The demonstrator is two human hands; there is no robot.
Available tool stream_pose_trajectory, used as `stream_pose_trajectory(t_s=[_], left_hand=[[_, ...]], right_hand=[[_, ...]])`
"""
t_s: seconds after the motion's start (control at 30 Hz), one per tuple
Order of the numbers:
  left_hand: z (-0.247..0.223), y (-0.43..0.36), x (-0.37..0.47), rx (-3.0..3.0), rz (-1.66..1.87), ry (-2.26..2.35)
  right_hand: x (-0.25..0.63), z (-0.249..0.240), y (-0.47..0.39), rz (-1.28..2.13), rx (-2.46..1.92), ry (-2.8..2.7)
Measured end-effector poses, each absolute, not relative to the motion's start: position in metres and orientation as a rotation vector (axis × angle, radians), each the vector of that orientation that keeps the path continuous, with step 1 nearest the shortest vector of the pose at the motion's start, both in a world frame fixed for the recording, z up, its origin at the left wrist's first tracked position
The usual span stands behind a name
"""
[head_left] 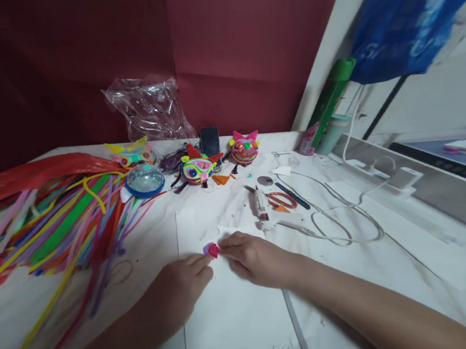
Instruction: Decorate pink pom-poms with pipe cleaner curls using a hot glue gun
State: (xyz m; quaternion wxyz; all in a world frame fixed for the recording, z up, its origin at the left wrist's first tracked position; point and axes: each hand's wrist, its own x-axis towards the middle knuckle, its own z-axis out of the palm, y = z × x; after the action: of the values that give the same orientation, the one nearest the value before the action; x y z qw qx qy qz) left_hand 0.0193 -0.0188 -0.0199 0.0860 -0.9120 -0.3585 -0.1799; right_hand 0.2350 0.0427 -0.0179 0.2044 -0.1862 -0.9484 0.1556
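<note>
A small pink and purple piece point(212, 249) lies between my two hands over a white paper sheet point(242, 320). My left hand point(183, 283) has its fingers together, with the tips at the lower left side of the piece. From the right, my right hand point(251, 257) reaches in with thumb and forefinger pinched at the pink edge. Beyond the hands lie a white glue gun point(262, 204), orange-handled scissors point(283, 200) and a dark stick-like tool point(293, 196). Two colourful decorated heads, one with red horns point(198, 170) and one with pink ears point(245, 147), sit farther back.
Colourful strips point(70, 218) spill from a red bag point(50, 174) on the left. Nearby are a clear dome with a blue rim point(144, 181) and a yellow-horned head point(133, 154). A phone point(209, 141), a cable point(350, 209), a green can point(333, 96) and a cup point(333, 135) stand or lie farther back.
</note>
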Motion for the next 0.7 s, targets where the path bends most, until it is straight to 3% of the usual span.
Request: stream_pose_trajectory(t_s=[0.23,0.5,0.7], left_hand=[[-0.023,-0.02,0.02,-2.548,-0.946,-1.302],[0.004,-0.041,0.023,-2.285,-1.365,-1.19],[-0.016,-0.149,0.021,-2.723,-1.04,-1.267]], right_hand=[[0.28,-0.006,0.024,0.524,-0.895,-2.275],[0.315,-0.017,-0.037,0.775,-1.144,-1.901],[0.318,-0.033,-0.058,0.886,-1.062,-1.95]])
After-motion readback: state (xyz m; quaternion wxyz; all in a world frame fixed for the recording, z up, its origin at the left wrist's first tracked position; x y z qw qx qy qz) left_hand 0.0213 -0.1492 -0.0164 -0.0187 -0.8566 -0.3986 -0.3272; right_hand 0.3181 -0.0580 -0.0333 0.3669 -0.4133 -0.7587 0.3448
